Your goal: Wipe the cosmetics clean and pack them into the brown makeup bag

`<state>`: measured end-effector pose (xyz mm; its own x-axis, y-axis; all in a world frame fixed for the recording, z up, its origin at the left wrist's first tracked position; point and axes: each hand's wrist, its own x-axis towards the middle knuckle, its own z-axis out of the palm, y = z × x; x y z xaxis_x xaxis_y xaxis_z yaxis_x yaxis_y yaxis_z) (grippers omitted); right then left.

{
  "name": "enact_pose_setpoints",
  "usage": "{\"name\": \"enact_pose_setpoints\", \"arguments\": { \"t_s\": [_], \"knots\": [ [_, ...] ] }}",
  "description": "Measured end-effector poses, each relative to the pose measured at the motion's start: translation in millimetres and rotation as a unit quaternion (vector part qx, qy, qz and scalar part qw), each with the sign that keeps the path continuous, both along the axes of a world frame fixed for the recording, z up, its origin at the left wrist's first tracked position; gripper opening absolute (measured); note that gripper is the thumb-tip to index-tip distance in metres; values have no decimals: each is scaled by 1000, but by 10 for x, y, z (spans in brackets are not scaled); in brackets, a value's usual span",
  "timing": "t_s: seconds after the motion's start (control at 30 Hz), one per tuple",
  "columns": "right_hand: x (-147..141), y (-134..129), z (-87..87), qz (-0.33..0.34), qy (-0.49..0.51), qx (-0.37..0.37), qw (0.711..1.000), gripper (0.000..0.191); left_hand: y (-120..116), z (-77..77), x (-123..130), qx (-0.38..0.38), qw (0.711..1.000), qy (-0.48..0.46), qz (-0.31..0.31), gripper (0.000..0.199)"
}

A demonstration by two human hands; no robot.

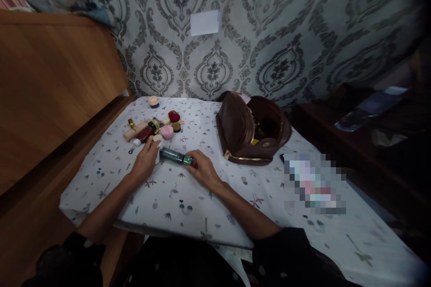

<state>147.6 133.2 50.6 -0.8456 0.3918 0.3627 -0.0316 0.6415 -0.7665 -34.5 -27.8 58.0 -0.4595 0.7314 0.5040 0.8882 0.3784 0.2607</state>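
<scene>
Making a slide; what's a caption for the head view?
Right hand at the green cap of a dark bottle, left hand at its other end, open brown bag nearby.

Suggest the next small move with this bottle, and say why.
I'd probably draw the dark bottle slightly away from the small containers: the right hand is on its green cap, while the left hand, at the other end, is close beside them.

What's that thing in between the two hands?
In the head view, a dark bottle lies between the left hand and the right hand, which is at the bottle's shiny green end.
</scene>
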Motion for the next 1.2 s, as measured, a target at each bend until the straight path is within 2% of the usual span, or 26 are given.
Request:
{"name": "enact_pose_setpoints", "arguments": {
  "t_s": [0.1, 0.3, 0.37, 0.47, 0.5, 0.57, 0.7, 0.77, 0.83, 1.0, 1.2],
  "knots": [
    [13, -12, 29, 8, 9, 1, 1000, 20, -20, -2, -48, -9, 1000, 19, 18, 33],
    [17, -7, 65, -4, 1, -39, 999, 17, -118, 108, -83, -129, 990, 41, 41, 28],
    [17, -6, 76, -6, -6, -55, 998, 16, -130, 158, -60, -118, 990, 47, 61, 29],
    [17, -9, 90, -2, -8, -58, 998, 14, -106, 241, 50, -64, 990, 83, 95, 30],
    [16, -11, 93, -1, -8, -57, 998, 13, -86, 266, 115, -48, 990, 105, 87, 31],
    [13, -14, 98, -4, -10, -54, 998, 13, -37, 294, 280, -41, 987, 154, 28, 32],
    [6, -18, 104, -8, -11, -41, 999, 8, 60, 254, 583, -101, 959, 238, -119, 38],
    [6, -16, 106, -8, -16, -37, 999, 8, 80, 214, 616, -118, 953, 243, -137, 41],
    [9, -10, 106, -5, -26, -39, 999, 10, 72, 187, 549, -118, 961, 222, -115, 41],
    [10, 4, 88, -6, -37, -38, 999, 9, -15, 182, 191, -113, 985, 130, 0, 35],
    [-8, 25, 27, -13, -20, -18, 1000, 13, -50, 134, -23, -68, 995, 65, 42, 36]
  ]
}}
